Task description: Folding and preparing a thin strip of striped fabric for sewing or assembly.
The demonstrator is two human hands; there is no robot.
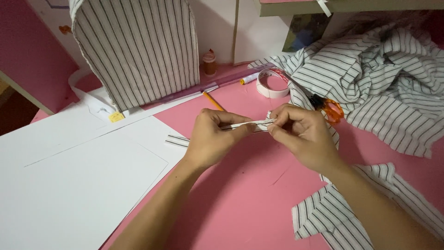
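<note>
Both hands are pinched on a narrow folded strip of striped fabric [247, 124], held just above the pink table [240, 203]. The left hand [210, 139] has thumb and fingers closed on the strip's left part, and the right hand [300, 134] is clamped on its right end, fingertips nearly meeting the left ones. Most of the strip is buried under fingers, so I can't tell how long it really is or how it's folded.

Using the strip as the landmark: just behind it an orange pencil [212, 100] pokes out, its lower end hidden by the left hand. Further back sits a roll of white tape [272, 85], and beside that a marker [249, 78], half covered. Orange-handled scissors [330, 109] peek out right of the strip; the blades are lost under the big pile of striped cloth [384, 78]. Left of the strip lie white paper sheets [78, 185], cut off by the frame. Behind and left stands something covered in striped fabric [138, 51], top cropped, can't tell what's under it. Another striped piece [333, 213] lies near the right forearm, partly hidden
</note>
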